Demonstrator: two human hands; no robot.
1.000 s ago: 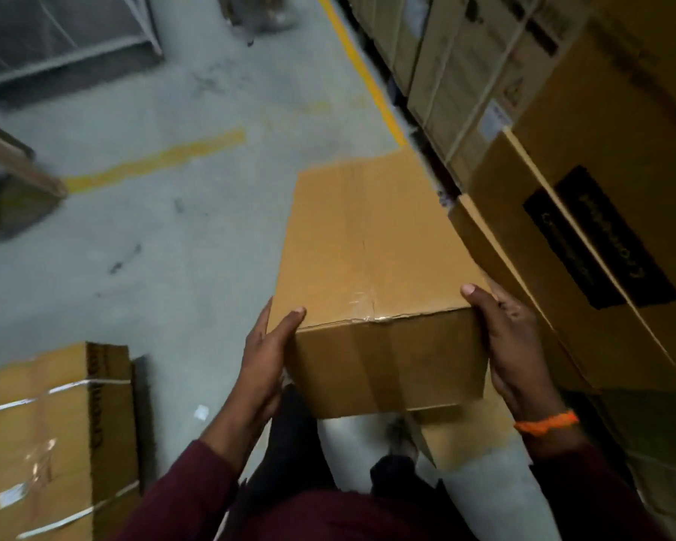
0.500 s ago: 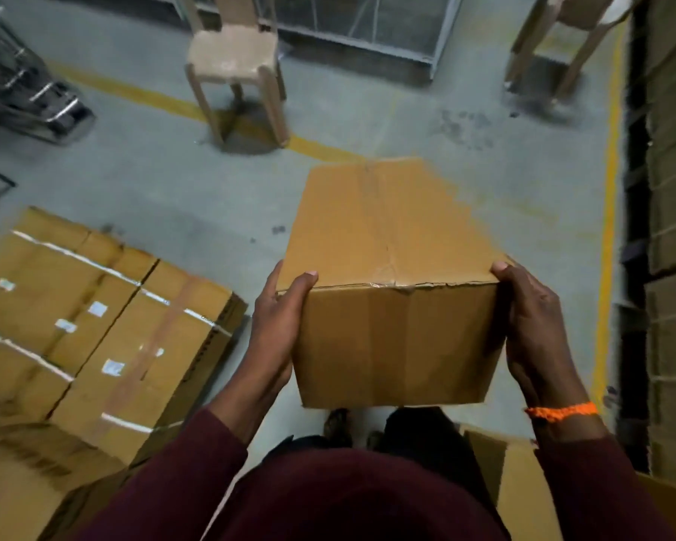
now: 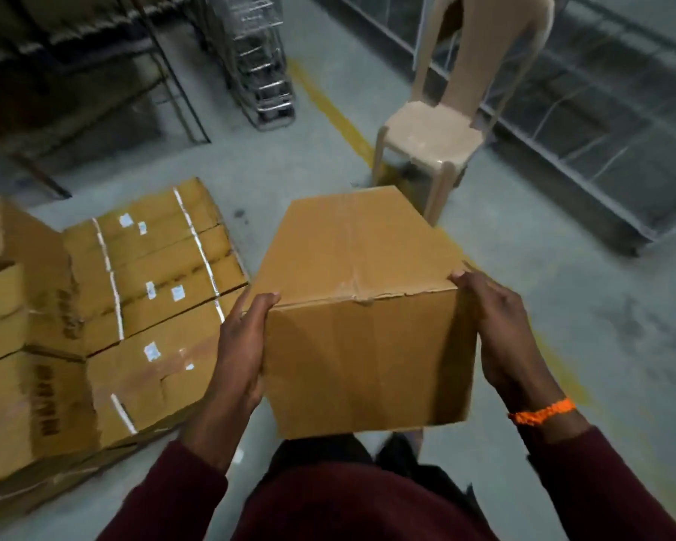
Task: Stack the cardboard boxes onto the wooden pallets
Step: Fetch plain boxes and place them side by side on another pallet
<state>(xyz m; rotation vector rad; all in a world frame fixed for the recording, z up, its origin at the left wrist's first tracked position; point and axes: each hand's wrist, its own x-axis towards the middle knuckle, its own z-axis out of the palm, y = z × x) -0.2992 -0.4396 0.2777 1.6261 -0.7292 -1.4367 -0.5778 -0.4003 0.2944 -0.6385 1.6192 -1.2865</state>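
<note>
Head view, one box (image 3: 367, 345), two hands (image 3: 242, 345) (image 3: 500, 337)

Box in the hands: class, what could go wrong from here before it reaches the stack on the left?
Slip: the left hand and right hand grip only the near end of the box, so the far end may dip.
Trip: the box hides the floor ahead, and a chair stands just beyond it.
Tilt: the top of the stack looks uneven, so the box may land crooked.
</note>
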